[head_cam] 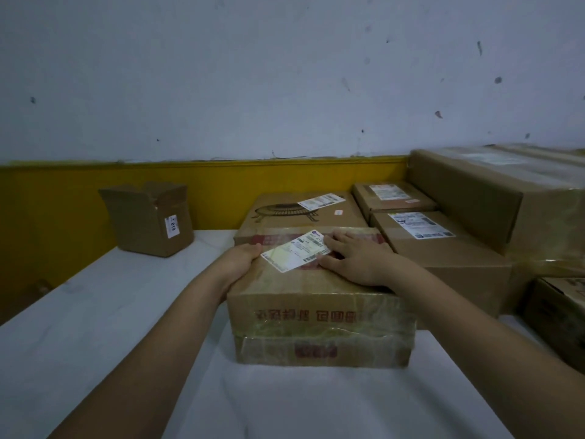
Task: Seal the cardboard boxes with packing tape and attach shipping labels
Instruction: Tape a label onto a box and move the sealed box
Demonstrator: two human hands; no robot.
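1. Taped brown cardboard box with red printing: stands at the centre of the white table, its near face towards the viewer, clear tape across its top and sides.
2. White rectangular shipping label: lies tilted on the top of the taped box, near its far edge.
3. Left hand: grip curled over the far left top edge of the box, fingers just beside the label's left corner.
4. Right hand: grip open and flat, fingers straight, pressing on the box top at the label's right end.
5. Flat brown box with a black line drawing: directly behind the taped box, touching it; carries a white label at its far right.
6. Two labelled brown boxes: right of the drawn box, one behind the other.
7. Large long brown carton: far right, raised above its neighbours.
8. Small open brown box marked 019: far left on the table, against the yellow wall band, well apart from the rest.
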